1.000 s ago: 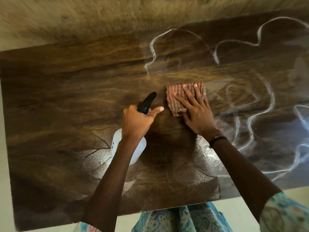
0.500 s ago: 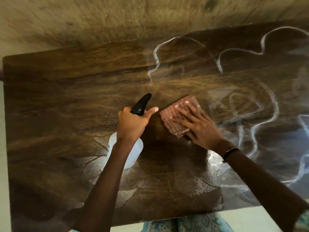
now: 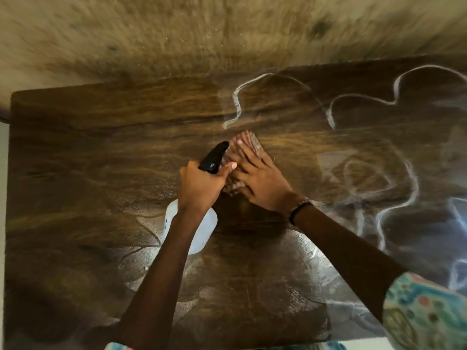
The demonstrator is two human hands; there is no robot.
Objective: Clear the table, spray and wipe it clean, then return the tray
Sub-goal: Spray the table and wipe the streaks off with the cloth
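A dark wooden table fills the view, with wet streaks and curling white lines on its right half. My left hand grips the black head of a white spray bottle, held just above the table near its middle. Right beside it, my right hand presses flat with spread fingers on a red striped cloth. The cloth is blurred and mostly hidden under my fingers. No tray is in view.
A tan, mottled wall or floor surface runs beyond the table's far edge. A pale floor strip shows along the left edge. Wet patches glisten on the near part of the table.
My right hand has slid the cloth leftward and turned it, up against the spray bottle's nozzle. My left hand with the bottle has stayed about in place.
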